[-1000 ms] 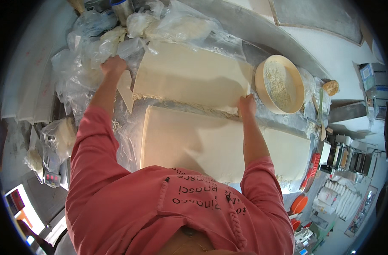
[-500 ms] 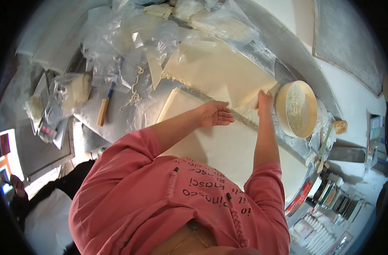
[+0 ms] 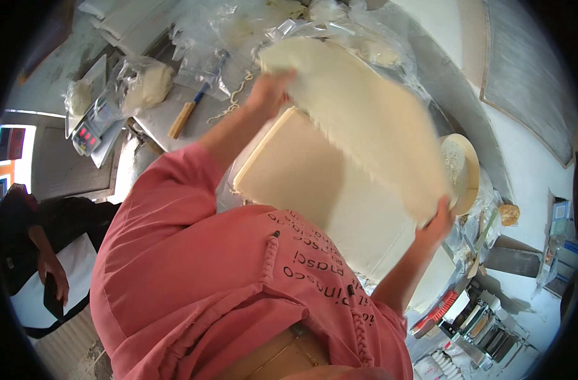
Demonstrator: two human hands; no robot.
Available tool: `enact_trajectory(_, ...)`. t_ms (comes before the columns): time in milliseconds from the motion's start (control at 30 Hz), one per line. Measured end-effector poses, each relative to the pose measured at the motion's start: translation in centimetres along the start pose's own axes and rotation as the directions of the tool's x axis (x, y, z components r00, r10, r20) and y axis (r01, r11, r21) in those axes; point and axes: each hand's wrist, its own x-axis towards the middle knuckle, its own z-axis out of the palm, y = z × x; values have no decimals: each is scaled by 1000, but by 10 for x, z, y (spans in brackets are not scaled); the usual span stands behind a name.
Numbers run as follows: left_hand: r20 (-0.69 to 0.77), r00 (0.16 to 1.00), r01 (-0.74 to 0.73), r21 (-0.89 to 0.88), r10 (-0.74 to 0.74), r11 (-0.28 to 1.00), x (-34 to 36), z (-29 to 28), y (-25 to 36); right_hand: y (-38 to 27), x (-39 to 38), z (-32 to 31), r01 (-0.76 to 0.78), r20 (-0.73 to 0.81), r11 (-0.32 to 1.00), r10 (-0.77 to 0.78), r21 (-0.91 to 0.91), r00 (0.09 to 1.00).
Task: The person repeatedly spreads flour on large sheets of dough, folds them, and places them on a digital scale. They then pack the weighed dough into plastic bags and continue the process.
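Observation:
A wide, cream-coloured dough sheet (image 3: 365,120) is raised over the table, its lower edge smeared by motion. My left hand (image 3: 273,92) grips it by the left end, fingers partly blurred. At the sheet's near right corner, my right hand (image 3: 438,221) is closed on it. Below and nearer to me lies a stack of similar pale sheets (image 3: 289,158), with layered edges on its left side; the lifted sheet is held apart from it at the left. A round, pale-rimmed sieve (image 3: 469,174) with crumbly bits stands just beyond my right hand, partly hidden by the sheet.
Left of the stack lie a wooden-handled knife (image 3: 184,120) and loose dough strips (image 3: 235,101). Clear plastic bags (image 3: 213,38) crowd the far side. A scale (image 3: 86,138) stands far left. Another person's hand (image 3: 53,275) holds a dark flat object. A metal machine (image 3: 485,326) sits lower right.
The dough sheet has come up off the far part of the table and swung toward me and right. My left hand, open before, now grips its left end; my right hand moved right and nearer.

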Motion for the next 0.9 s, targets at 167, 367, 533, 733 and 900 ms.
enact_trajectory(167,-195,893,445,268,-405,854,-139,-76,-50,106,-60,-138,-237,65,914,272,-329,960)
enact_trajectory(367,-258,912,400,371,-320,838,-186,-103,-71,141,-82,-160,-265,-27,824,292,-501,956)
enact_trajectory(533,-171,962,271,512,-213,815,-175,-115,-67,159,-69,-163,-89,30,706,155,-703,988)
enact_trajectory(733,-202,952,303,548,-228,780,-176,-129,-59,172,-71,-150,-70,20,660,128,-748,992)
enact_trajectory(900,-93,931,361,392,-354,846,-189,-150,-54,156,-78,-151,-243,-119,670,226,-702,967)
